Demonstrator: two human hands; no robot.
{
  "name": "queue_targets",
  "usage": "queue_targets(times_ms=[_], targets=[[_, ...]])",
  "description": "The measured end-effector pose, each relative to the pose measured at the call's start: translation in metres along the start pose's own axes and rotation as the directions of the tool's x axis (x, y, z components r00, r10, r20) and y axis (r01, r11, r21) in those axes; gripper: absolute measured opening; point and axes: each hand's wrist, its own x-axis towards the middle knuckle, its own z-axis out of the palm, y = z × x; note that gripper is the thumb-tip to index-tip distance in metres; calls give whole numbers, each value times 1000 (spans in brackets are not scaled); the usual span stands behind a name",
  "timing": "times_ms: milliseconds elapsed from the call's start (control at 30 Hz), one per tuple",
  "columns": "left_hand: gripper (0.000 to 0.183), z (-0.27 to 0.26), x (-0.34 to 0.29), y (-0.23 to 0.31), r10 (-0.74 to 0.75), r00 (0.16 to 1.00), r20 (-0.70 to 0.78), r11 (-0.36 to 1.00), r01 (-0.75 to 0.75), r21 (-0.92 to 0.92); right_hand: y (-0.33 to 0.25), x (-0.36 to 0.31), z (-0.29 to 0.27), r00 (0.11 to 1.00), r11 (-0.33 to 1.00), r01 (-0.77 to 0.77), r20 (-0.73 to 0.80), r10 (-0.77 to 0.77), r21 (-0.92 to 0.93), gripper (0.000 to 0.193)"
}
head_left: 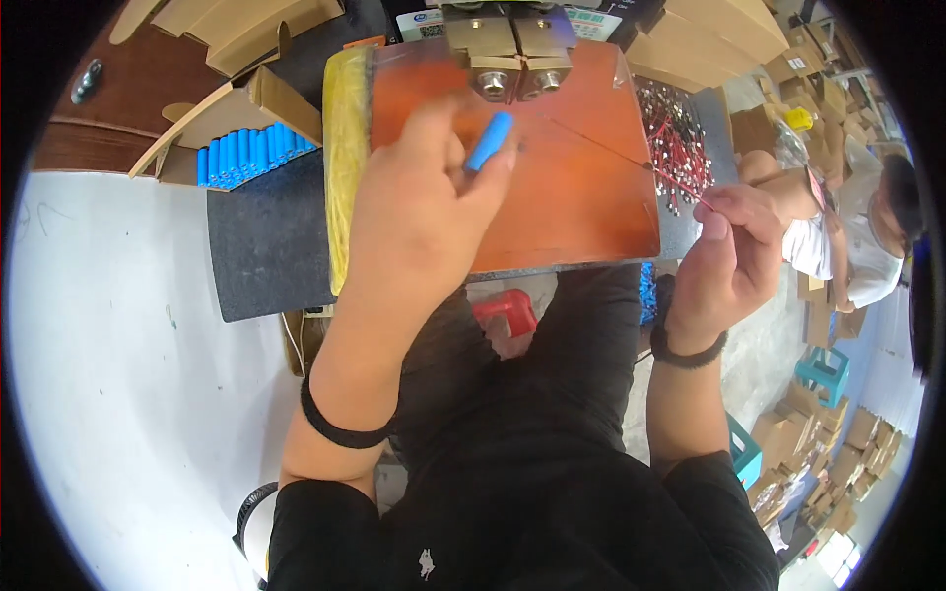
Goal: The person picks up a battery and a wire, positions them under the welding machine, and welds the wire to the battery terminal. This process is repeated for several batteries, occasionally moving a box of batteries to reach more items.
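My left hand [424, 197] is raised over an orange board [581, 197] and pinches a small blue cylinder [490, 141] between thumb and fingers, just below a brass-coloured metal head with two round tips [512, 59]. To the right, my right hand [734, 246] holds a thin red wire [631, 158] by its end; the wire runs up and left across the board. A pile of red wires with metal ends [675, 138] lies on the dark surface just beyond that hand.
An open cardboard box of several blue cylinders [246, 153] stands at the left beside a black mat [266, 236]. A yellow foam edge [345, 148] borders the board. Another person [867, 227] sits at the right among cardboard boxes. A red stool [507, 310] is under the table.
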Motion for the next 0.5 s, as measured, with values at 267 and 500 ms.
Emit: queue_targets(times_ms=[267,500], targets=[[19,-5,17,-13,253,965,-75,959,-260,-113,-2,1,4,999,999,31,16,-31,34,13],[21,2,14,-17,276,961,-23,952,-277,-130,2,1,2,1000,995,24,-13,-23,92,14]])
